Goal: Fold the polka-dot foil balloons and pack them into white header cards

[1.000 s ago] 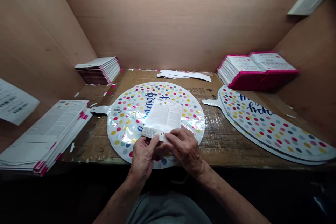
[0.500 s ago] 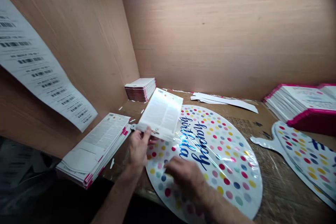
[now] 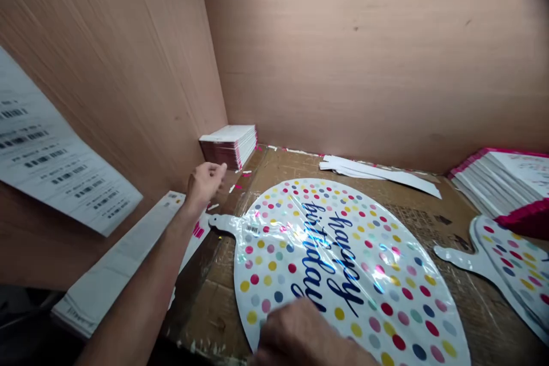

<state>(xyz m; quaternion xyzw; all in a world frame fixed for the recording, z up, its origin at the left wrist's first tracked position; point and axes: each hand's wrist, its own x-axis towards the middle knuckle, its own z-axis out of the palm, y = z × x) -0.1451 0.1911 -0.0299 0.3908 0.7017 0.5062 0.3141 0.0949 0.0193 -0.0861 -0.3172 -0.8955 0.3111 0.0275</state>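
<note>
A round, flat foil balloon with coloured dots and blue "happy birthday" lettering lies before me, its tail pointing left and a small barcode label near it. My left hand is above the table, left of the balloon and just in front of a small stack of pink-edged white cards. Its fingers are curled in, with nothing visible between them. Low over the balloon's near part is my right hand, closed; whatever its fingers may hold is hidden. Beneath my left forearm, a pile of white printed cards is partly covered.
A sheet of barcode labels hangs at the left wall. White paper strips lie by the back wall. At right are a row of pink-edged cards and more dotted balloons. Scraps dot the cardboard surface.
The printed card that my left hand held over the balloon is gone from it. That hand has moved up and left towards the small stack. My right hand sits lower in view.
</note>
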